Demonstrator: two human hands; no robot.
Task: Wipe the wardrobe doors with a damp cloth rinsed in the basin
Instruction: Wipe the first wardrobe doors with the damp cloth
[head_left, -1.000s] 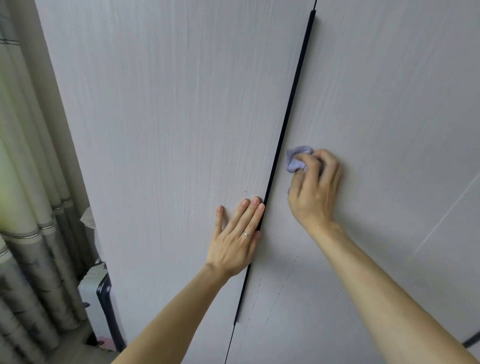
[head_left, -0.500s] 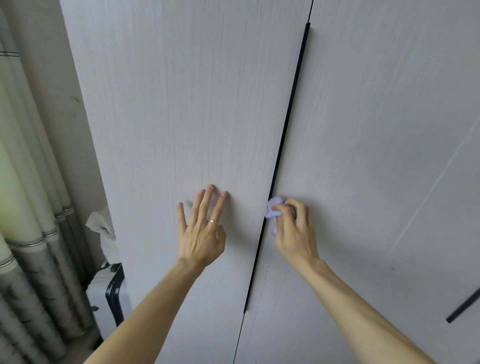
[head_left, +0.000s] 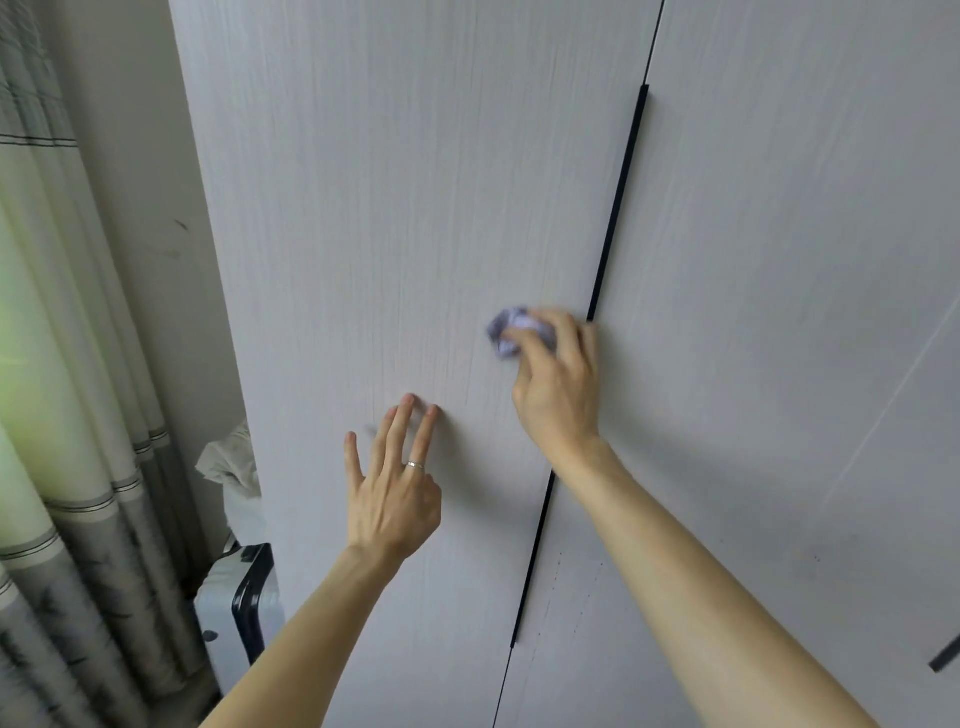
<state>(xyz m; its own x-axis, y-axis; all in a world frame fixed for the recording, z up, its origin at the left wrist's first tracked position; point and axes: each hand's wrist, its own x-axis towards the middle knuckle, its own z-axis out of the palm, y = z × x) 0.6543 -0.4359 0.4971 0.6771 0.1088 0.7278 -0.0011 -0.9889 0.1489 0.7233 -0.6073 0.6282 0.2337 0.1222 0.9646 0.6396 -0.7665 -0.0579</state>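
Two pale grey wood-grain wardrobe doors fill the view, the left door (head_left: 395, 197) and the right door (head_left: 789, 260), split by a long black handle strip (head_left: 618, 208). My right hand (head_left: 556, 384) grips a crumpled lilac cloth (head_left: 509, 332) and presses it against the left door, just left of the strip. My left hand (head_left: 397, 483), wearing a ring, lies flat with spread straight fingers on the left door, lower and to the left of the cloth.
A white suitcase with dark trim (head_left: 239, 603) stands on the floor left of the wardrobe, with a crumpled white bag (head_left: 228, 462) above it. Grey patterned curtains (head_left: 62, 415) hang at far left. Another black handle (head_left: 943, 657) shows at lower right.
My right hand has carried the cloth from the right door, down along the strip, then across it onto the left door. My left hand slid leftwards away from the strip.
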